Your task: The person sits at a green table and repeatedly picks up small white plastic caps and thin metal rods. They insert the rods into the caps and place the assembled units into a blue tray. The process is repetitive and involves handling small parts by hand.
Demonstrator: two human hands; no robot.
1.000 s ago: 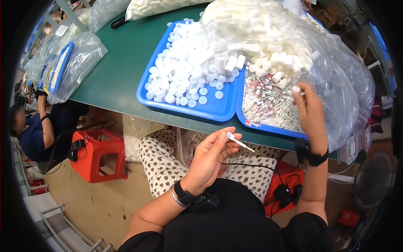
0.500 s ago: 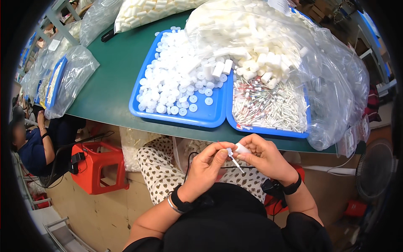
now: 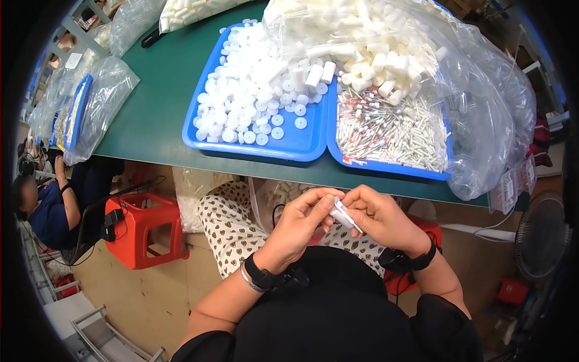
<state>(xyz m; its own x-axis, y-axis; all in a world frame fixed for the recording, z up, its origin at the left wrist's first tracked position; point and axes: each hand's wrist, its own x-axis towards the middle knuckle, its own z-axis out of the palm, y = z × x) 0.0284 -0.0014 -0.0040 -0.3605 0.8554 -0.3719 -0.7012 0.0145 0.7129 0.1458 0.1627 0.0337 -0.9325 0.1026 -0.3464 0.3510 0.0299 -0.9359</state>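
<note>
Overhead, green table [image 3: 163,96], two blue trays [image 3: 301,145], red stool [image 3: 142,229], both hands' fingers [image 3: 319,202] clamped on small white tube [image 3: 345,215]

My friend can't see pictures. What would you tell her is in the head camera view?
Two bare hands, the left hand and right hand, meet over the person's lap and pinch a small white stick-like part. In front, a green table holds a blue tray of white caps and a blue tray of thin tubes.
</note>
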